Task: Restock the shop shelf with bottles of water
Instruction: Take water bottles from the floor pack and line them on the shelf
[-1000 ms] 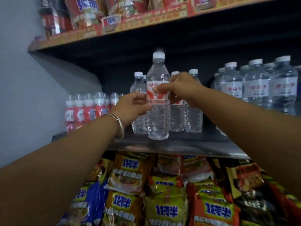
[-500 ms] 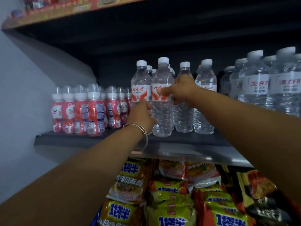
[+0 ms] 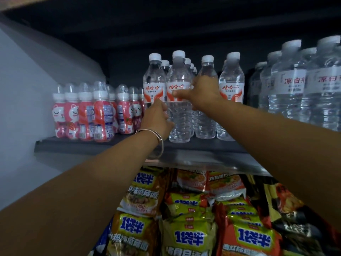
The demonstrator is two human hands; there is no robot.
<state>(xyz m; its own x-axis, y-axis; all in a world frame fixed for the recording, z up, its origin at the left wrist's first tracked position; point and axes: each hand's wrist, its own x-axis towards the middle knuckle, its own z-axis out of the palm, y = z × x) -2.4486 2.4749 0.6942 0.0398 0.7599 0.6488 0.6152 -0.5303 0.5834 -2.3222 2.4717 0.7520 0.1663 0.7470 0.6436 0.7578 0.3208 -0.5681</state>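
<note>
A clear water bottle (image 3: 180,100) with a white cap and a red-and-white label stands on the dark shelf (image 3: 88,145), at the front of a row of like bottles. My right hand (image 3: 201,93) grips it at the label from the right side. My left hand (image 3: 157,117), a silver bangle on its wrist, touches the lower left side of the same bottle. Another labelled bottle (image 3: 154,80) stands just left of it, and two more (image 3: 231,85) stand to the right, partly hidden by my right hand.
Small pink bottles (image 3: 86,111) with cat pictures fill the shelf's left end by the grey wall. Larger water bottles (image 3: 299,85) stand at the right. Noodle packets (image 3: 186,226) are piled on the level below. A dark shelf underside hangs overhead.
The bottle has come down from in front of the row onto the shelf and slid back into line. Both hands followed it inward. The view has moved closer and lower.
</note>
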